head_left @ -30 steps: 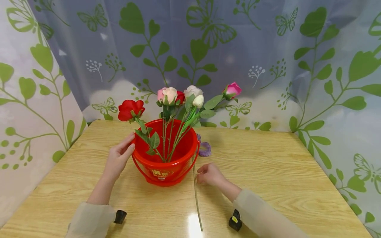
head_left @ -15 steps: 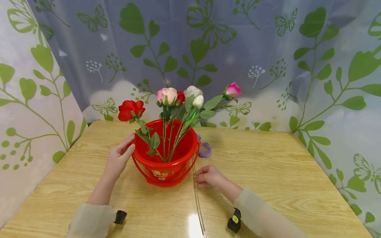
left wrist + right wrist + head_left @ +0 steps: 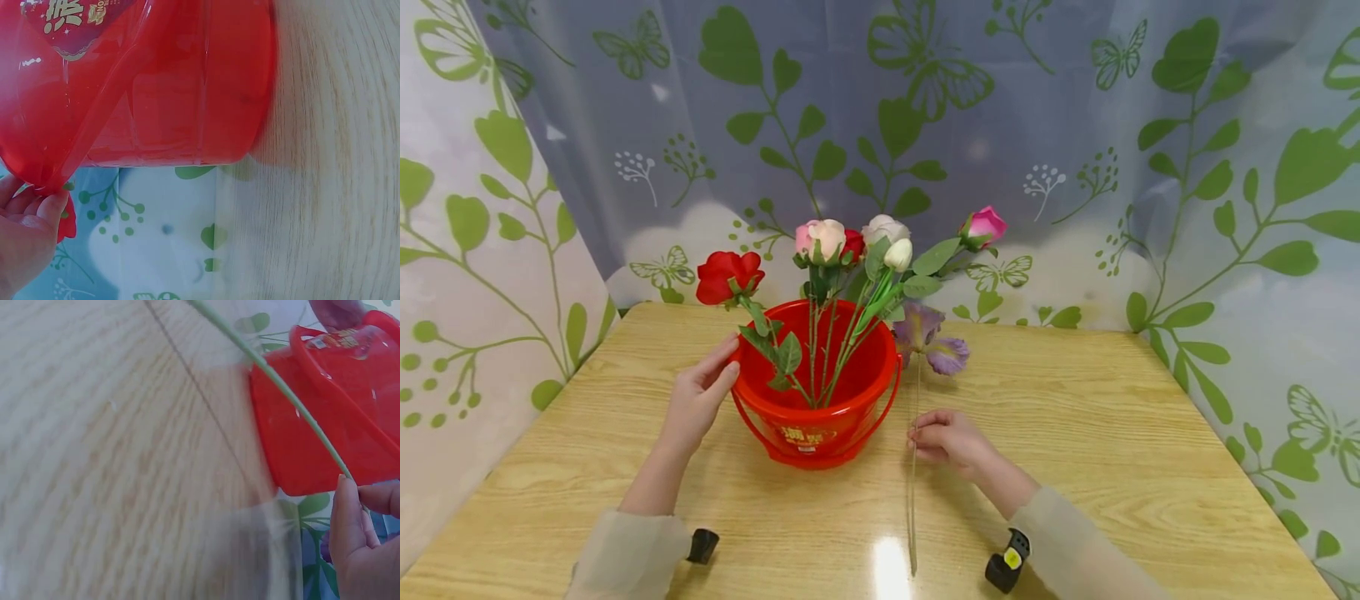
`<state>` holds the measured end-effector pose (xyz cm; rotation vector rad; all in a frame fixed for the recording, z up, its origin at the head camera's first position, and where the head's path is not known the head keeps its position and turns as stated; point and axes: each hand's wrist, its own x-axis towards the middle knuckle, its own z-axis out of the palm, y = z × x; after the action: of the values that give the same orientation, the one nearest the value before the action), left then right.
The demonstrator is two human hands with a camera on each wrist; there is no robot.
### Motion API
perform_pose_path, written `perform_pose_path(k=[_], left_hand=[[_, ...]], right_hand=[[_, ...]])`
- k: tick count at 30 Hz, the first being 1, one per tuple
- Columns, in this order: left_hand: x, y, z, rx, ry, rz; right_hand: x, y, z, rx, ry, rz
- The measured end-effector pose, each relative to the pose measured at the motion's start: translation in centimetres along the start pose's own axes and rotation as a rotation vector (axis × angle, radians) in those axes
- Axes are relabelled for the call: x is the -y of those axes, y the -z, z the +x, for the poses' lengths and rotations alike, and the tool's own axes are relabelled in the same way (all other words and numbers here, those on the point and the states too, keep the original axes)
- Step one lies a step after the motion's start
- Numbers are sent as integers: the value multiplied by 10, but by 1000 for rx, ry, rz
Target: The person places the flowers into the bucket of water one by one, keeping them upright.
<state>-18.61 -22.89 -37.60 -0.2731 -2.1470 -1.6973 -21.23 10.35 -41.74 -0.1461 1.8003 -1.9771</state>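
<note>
A red plastic bucket [image 3: 857, 442] stands on the wooden table, its handle hanging down at the front. My left hand [image 3: 696, 404] holds the bucket's rim at the left, thumb and fingers on either side in the left wrist view. To the right of the bucket, my right hand [image 3: 951, 442] pinches the thin stem [image 3: 294, 400] of an artificial purple iris [image 3: 947, 356] between thumb and fingers. The bloom points away from me, its left side partly behind the bucket. The right wrist view shows the green stem slanting past the bucket, with a thin shadow on the table.
Artificial flowers lean in the bucket: a red rose [image 3: 728, 277], a peach rose [image 3: 827, 242], a white tulip [image 3: 898, 254], a magenta rosebud [image 3: 985, 225] and others. A leaf-printed curtain [image 3: 1060, 100] closes off the table's back and sides.
My right hand has taken hold of the iris stem and moved it right, away from the bucket. More of the purple bloom shows now. My left hand has stayed on the rim.
</note>
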Motion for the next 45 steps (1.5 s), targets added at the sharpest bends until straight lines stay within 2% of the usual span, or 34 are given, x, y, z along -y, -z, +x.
perform_pose_path(k=[8, 12, 21, 25, 29, 36, 45], left_hand=[[-1, 0, 1, 3, -15, 12], [0, 0, 1, 8, -15, 11], [2, 0, 1, 5, 0, 11], [4, 0, 1, 4, -3, 17], [3, -1, 1, 9, -8, 17], [-2, -1, 0, 4, -3, -4], [-2, 0, 0, 4, -1, 12]], right_hand=[[9, 17, -12, -65, 51, 70], [15, 22, -19, -168, 68, 96], [26, 21, -28, -382, 173, 154], [31, 17, -31, -444, 229, 180], [42, 11, -39, -443, 279, 178], [71, -4, -58, -361, 323, 177], [116, -25, -68, -272, 497, 247]])
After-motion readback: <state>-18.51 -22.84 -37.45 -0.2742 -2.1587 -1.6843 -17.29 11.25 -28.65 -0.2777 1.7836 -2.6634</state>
